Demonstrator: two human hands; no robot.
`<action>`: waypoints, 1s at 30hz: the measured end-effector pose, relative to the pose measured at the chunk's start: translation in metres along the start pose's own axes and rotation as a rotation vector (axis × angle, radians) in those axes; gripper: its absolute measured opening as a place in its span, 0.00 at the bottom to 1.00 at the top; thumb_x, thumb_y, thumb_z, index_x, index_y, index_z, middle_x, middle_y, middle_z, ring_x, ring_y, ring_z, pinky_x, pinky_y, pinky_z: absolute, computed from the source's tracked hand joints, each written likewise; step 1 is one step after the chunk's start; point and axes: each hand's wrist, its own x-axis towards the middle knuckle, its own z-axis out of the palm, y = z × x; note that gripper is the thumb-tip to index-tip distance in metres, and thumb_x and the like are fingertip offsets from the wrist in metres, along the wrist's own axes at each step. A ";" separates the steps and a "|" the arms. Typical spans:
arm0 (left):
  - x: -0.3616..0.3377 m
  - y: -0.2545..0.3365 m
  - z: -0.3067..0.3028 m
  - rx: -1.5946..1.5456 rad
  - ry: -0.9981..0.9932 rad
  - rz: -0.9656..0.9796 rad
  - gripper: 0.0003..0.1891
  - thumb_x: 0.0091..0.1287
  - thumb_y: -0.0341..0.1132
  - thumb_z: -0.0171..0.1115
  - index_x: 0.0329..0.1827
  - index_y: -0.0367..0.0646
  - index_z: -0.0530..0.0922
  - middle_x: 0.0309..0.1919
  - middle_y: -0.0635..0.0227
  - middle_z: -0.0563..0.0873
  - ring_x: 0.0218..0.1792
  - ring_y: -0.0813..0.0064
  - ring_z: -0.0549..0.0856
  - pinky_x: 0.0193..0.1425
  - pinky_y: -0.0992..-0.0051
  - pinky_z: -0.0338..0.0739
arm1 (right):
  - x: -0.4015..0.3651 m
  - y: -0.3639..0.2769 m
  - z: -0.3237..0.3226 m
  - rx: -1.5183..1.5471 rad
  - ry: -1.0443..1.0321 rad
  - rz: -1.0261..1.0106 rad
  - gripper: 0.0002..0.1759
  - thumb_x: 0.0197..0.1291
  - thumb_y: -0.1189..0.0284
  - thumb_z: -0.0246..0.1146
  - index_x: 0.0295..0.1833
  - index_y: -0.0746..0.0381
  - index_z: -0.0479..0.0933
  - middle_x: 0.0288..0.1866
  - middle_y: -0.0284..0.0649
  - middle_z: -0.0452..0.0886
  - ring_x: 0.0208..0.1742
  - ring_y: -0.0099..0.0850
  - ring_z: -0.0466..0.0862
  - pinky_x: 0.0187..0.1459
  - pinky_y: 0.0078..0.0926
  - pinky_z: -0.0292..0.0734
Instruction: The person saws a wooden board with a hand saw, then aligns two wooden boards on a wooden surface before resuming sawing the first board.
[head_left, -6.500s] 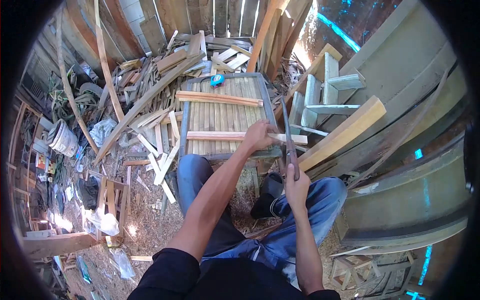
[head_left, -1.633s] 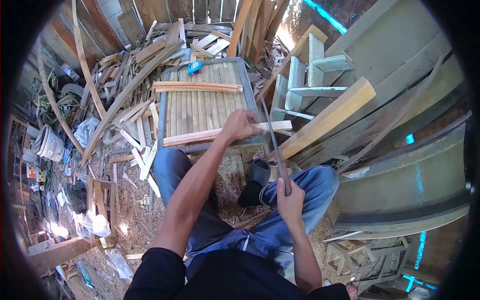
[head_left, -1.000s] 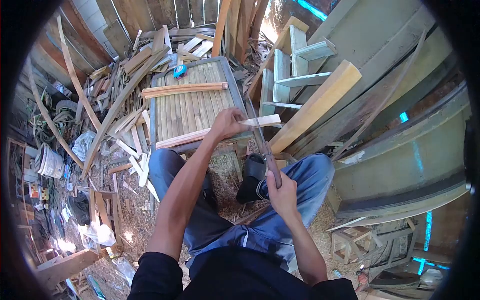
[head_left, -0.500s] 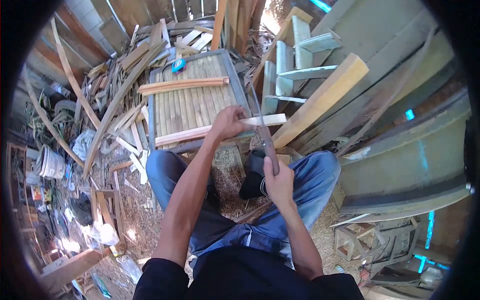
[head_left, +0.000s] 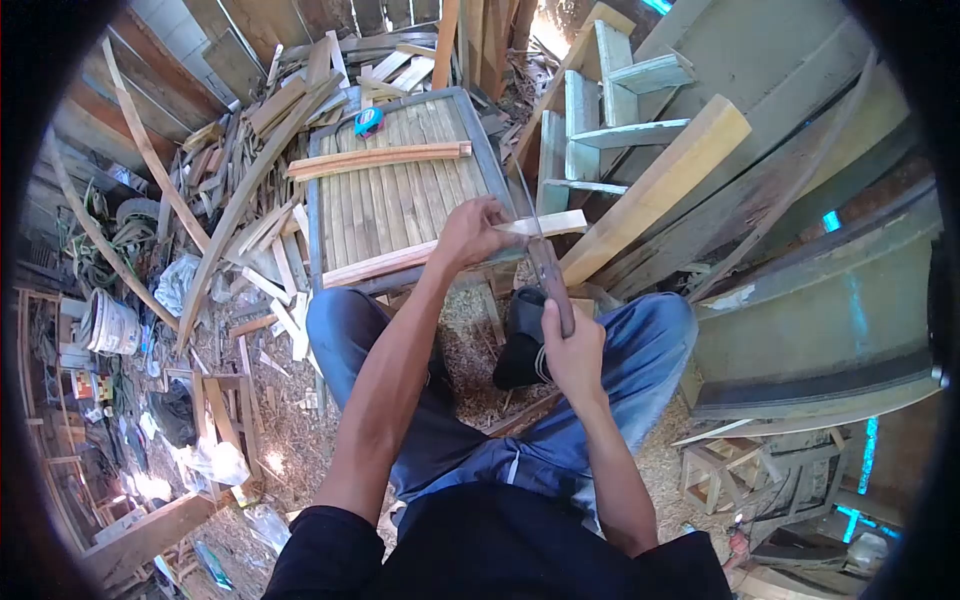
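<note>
My left hand (head_left: 474,234) is closed around a long, pale wooden strip (head_left: 385,262), which lies along the near edge of a slatted wooden panel (head_left: 400,205). The strip's right end sticks out past the panel. My right hand (head_left: 576,352) grips a handsaw (head_left: 553,285) by its brown handle. Its thin blade points away from me and crosses the strip just right of my left fingers. Farther back on the panel rest a reddish wooden strip (head_left: 380,160) and a blue tape measure (head_left: 368,121).
A thick timber beam (head_left: 665,190) slants up beside the strip's right end. Behind it stands a pale, step-like wooden frame (head_left: 600,130). Scrap wood (head_left: 265,130) is heaped left of the panel, and shavings cover the floor. A white bucket (head_left: 108,325) stands at far left.
The whole view has shifted slightly, with things appearing a little farther right and higher. Both hands keep their holds, and the saw still crosses the strip at about the same place.
</note>
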 end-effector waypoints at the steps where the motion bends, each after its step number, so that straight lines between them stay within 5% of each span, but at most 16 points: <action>1: 0.000 0.004 -0.001 -0.006 0.002 0.010 0.24 0.43 0.50 0.78 0.29 0.36 0.83 0.33 0.54 0.83 0.36 0.53 0.84 0.43 0.61 0.77 | -0.006 0.005 -0.009 0.013 -0.019 0.034 0.20 0.71 0.63 0.56 0.33 0.69 0.76 0.17 0.40 0.67 0.21 0.22 0.66 0.24 0.32 0.64; 3: 0.004 0.008 -0.005 -0.013 -0.094 -0.071 0.24 0.43 0.50 0.78 0.30 0.36 0.84 0.33 0.55 0.83 0.35 0.54 0.84 0.42 0.62 0.77 | -0.032 0.016 -0.028 0.002 -0.008 0.008 0.18 0.71 0.64 0.57 0.35 0.69 0.77 0.17 0.38 0.66 0.21 0.21 0.66 0.24 0.31 0.64; 5: -0.001 0.009 -0.001 0.015 -0.070 -0.058 0.23 0.43 0.49 0.78 0.29 0.36 0.84 0.33 0.56 0.83 0.35 0.55 0.84 0.41 0.63 0.77 | -0.061 0.010 -0.048 -0.036 -0.034 0.108 0.16 0.68 0.65 0.60 0.36 0.69 0.79 0.17 0.49 0.68 0.16 0.32 0.68 0.26 0.34 0.69; 8: 0.000 0.006 0.000 0.067 -0.054 -0.029 0.21 0.44 0.46 0.79 0.30 0.37 0.84 0.32 0.59 0.83 0.33 0.60 0.83 0.41 0.66 0.76 | -0.060 0.010 -0.047 0.007 -0.032 0.127 0.17 0.68 0.64 0.60 0.37 0.69 0.79 0.18 0.51 0.71 0.17 0.41 0.72 0.26 0.35 0.70; 9: 0.001 0.006 0.001 0.075 -0.051 -0.027 0.20 0.45 0.45 0.80 0.31 0.38 0.84 0.32 0.62 0.83 0.33 0.64 0.83 0.40 0.68 0.76 | -0.051 0.010 -0.043 0.013 -0.021 0.132 0.17 0.68 0.64 0.60 0.37 0.69 0.79 0.18 0.51 0.71 0.17 0.41 0.72 0.26 0.35 0.70; 11: -0.002 0.009 -0.001 0.056 -0.062 -0.032 0.20 0.45 0.45 0.80 0.31 0.38 0.84 0.31 0.62 0.83 0.32 0.65 0.83 0.41 0.69 0.75 | -0.020 0.006 -0.026 0.030 -0.015 0.049 0.17 0.70 0.65 0.59 0.35 0.69 0.78 0.16 0.41 0.68 0.20 0.22 0.66 0.25 0.31 0.65; 15: 0.001 0.011 -0.004 -0.024 -0.108 -0.134 0.19 0.45 0.44 0.79 0.31 0.38 0.84 0.31 0.63 0.82 0.33 0.67 0.82 0.41 0.69 0.75 | 0.007 -0.002 -0.010 0.036 0.015 -0.015 0.18 0.69 0.64 0.59 0.34 0.70 0.77 0.16 0.46 0.69 0.18 0.27 0.66 0.25 0.34 0.66; 17: 0.003 0.008 -0.005 -0.018 -0.107 -0.117 0.20 0.45 0.45 0.79 0.31 0.38 0.85 0.31 0.63 0.82 0.32 0.67 0.82 0.40 0.70 0.75 | -0.013 -0.013 -0.023 -0.010 -0.056 0.038 0.16 0.68 0.63 0.59 0.38 0.68 0.79 0.21 0.55 0.76 0.24 0.51 0.82 0.29 0.40 0.74; 18: 0.004 0.006 -0.002 -0.014 -0.109 -0.098 0.20 0.46 0.45 0.79 0.31 0.38 0.85 0.31 0.63 0.82 0.32 0.67 0.82 0.40 0.70 0.75 | -0.030 -0.008 -0.031 -0.039 -0.057 0.037 0.16 0.68 0.63 0.60 0.39 0.68 0.79 0.21 0.55 0.76 0.24 0.52 0.81 0.28 0.40 0.74; 23: 0.000 0.007 -0.001 0.018 -0.071 -0.059 0.21 0.43 0.46 0.78 0.30 0.36 0.84 0.29 0.58 0.82 0.33 0.58 0.83 0.40 0.64 0.76 | -0.069 -0.005 -0.048 -0.006 -0.043 0.109 0.16 0.68 0.63 0.60 0.37 0.67 0.80 0.20 0.54 0.75 0.21 0.51 0.80 0.26 0.41 0.72; 30: 0.002 0.011 -0.004 0.019 -0.090 -0.041 0.20 0.44 0.44 0.78 0.33 0.38 0.84 0.31 0.60 0.82 0.37 0.58 0.83 0.44 0.63 0.77 | 0.010 0.007 -0.007 0.016 -0.023 0.003 0.18 0.68 0.62 0.60 0.35 0.68 0.79 0.20 0.53 0.75 0.22 0.50 0.79 0.27 0.42 0.71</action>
